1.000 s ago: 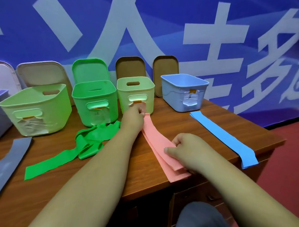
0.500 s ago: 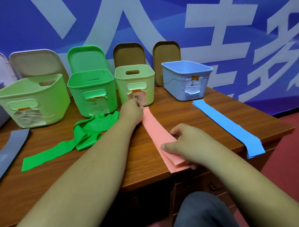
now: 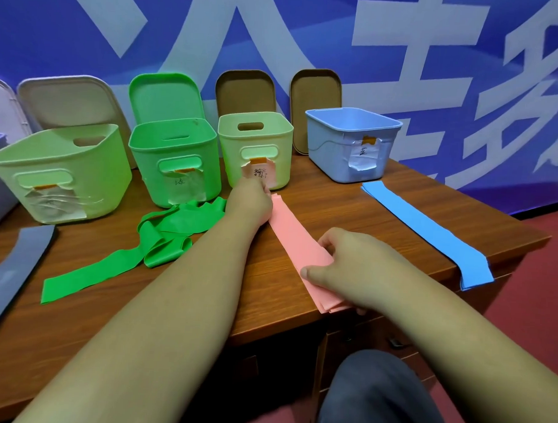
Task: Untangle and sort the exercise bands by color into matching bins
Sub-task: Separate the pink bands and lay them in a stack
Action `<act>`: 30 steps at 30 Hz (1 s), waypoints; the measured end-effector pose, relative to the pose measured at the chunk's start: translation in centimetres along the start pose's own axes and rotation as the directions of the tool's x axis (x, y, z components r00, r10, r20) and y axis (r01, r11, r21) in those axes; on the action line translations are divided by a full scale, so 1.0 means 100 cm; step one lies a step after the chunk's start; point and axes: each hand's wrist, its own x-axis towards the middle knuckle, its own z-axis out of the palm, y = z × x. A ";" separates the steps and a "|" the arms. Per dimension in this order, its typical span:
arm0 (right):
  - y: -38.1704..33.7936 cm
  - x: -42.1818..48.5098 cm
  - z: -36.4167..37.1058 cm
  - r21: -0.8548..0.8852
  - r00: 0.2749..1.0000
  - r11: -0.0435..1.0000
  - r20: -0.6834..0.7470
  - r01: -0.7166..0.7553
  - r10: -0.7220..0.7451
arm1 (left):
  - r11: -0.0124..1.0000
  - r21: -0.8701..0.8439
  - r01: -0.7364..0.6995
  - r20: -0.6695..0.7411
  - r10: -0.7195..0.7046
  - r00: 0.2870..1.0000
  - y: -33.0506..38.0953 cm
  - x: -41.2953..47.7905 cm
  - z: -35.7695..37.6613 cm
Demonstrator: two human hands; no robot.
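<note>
Wood table mid-frame; blue banner w/ white chars across top; red floor lower right.

It looks like an office or event room: a wooden desk with drawers under the right hand, a big blue banner with white characters beyond the left hand, red carpet to the right.

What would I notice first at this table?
Probably the pink band in the middle, held at its far end by the left hand and at its near end by the right hand. A crumpled green band lies to its left, a flat blue band to its right.
</note>
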 end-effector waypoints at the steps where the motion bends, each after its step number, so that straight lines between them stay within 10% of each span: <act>1: 0.000 0.000 0.000 0.011 1.000 1.000 -0.003 0.001 -0.001 | 1.000 0.005 -0.004 0.000 0.004 1.000 0.000 0.000 0.000; 19: 0.003 0.005 0.004 0.077 0.999 0.997 -0.042 0.014 -0.011 | 0.998 0.059 0.027 -0.028 -0.026 0.999 0.001 0.005 0.001; 30: -0.002 -0.008 -0.001 -0.243 0.972 0.969 -0.208 0.055 -0.107 | 0.998 0.036 -0.054 -0.085 0.057 0.995 0.013 -0.014 -0.024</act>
